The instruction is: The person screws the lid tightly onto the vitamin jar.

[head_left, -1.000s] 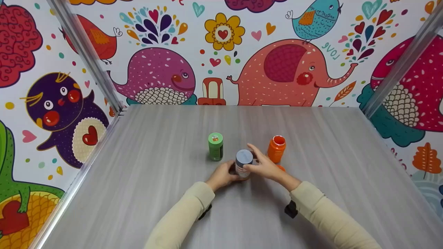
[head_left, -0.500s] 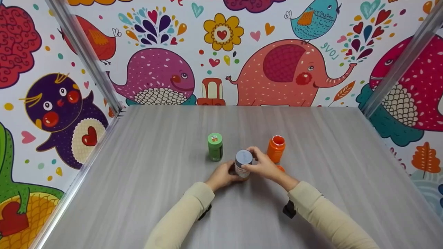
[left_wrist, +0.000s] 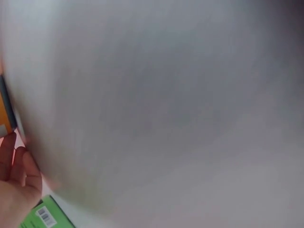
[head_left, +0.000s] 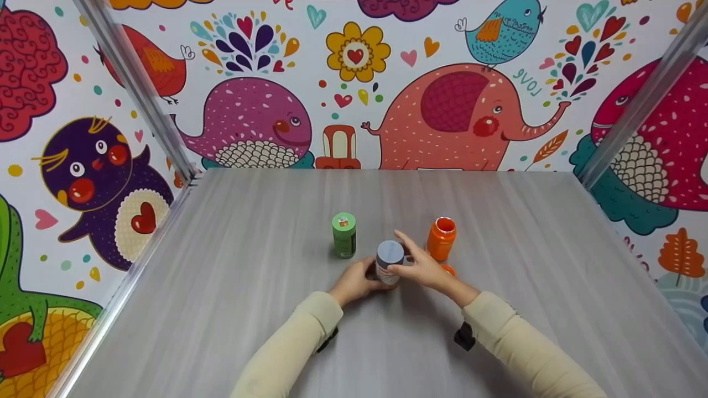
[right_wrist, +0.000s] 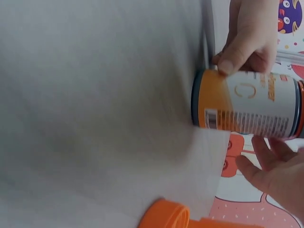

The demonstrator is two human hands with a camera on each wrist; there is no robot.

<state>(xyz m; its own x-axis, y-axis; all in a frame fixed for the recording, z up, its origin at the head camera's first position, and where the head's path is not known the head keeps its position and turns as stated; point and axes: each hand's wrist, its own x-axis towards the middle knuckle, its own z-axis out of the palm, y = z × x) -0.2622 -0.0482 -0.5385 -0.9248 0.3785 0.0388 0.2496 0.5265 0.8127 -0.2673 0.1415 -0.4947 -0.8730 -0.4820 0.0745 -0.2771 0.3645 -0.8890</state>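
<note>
Right grip (head_left: pixel 425 269) spread wider since half a second ago, now gaping beside the grey cap (head_left: pixel 390 250), bottle (right_wrist: pixel 247 102) upright, left grip (head_left: pixel 352 282) clasping it near its base.

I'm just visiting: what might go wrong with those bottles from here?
The open orange bottle stands close to the right hand, so a sideways bump might tip it. The loose orange cap lies near that hand and could get brushed away. The left hand grips the grey-topped container low down; if that grip loosens, the container could slip or turn.
</note>
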